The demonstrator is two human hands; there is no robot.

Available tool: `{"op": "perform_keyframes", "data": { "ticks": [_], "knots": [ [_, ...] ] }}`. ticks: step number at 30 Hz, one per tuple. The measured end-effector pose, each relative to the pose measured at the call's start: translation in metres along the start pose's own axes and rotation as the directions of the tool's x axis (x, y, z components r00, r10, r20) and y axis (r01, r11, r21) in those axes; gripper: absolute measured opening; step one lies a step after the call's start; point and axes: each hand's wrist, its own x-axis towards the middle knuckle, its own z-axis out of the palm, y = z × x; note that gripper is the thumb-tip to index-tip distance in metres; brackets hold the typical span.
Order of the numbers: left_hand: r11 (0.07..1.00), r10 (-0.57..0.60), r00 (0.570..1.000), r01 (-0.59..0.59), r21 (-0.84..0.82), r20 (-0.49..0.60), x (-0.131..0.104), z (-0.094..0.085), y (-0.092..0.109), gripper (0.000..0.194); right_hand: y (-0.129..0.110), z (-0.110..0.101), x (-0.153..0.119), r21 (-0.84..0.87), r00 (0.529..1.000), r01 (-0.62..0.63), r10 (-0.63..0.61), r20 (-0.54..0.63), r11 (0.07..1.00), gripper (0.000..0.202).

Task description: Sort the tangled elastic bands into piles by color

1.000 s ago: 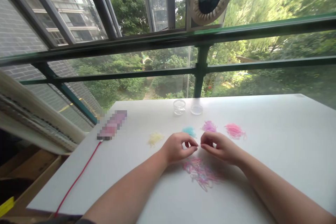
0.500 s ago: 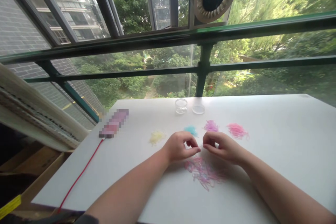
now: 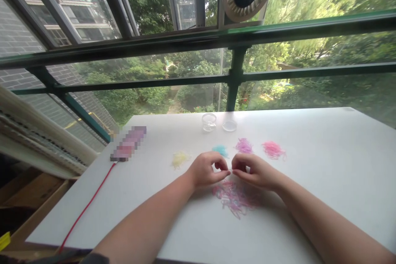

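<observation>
White counter [image 3: 324, 152]: stands by a window [image 3: 139, 66], bright for seeing tiny bits.
Left hand [image 3: 206, 169]: bends fingers into a narrow pinch; cannot tell about any bit inside.
Right hand [image 3: 258, 171]: pinches the same way, close to the left, perhaps for sharing one bit; cannot tell.
Mixed pile [image 3: 236, 200]: lies just on the near side, easy to reach.
Yellow pile [image 3: 179, 159], blue pile [image 3: 220, 150], purple pile [image 3: 244, 145], pink pile [image 3: 273, 149]: lie apart, perhaps against mixing.
Clear cup [image 3: 209, 123], lid [image 3: 229, 126]: sit at the back, out of the way.
Blurred thing [image 3: 129, 143]: shows no readable words.
</observation>
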Motion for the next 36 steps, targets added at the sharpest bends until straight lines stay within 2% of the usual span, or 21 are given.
{"op": "perform_keyframes", "data": {
  "ticks": [10, 36],
  "knots": [
    [0.999, -0.049, 0.999, 0.049, 0.007, 0.007, -0.0004, -0.0001, 0.0027, 0.005, 0.0002, -0.0004, 0.0004, 0.013, 1.0, 0.008, -0.008, 0.022, 1.0, 0.004],
    [0.998, -0.056, 0.998, 0.055, 0.018, 0.031, 0.0002, -0.001, 0.0046, 0.005, -0.0029, 0.0008, 0.0005, -0.033, 1.0, -0.007, 0.008, 0.024, 0.999, 0.005]
  ]
}}
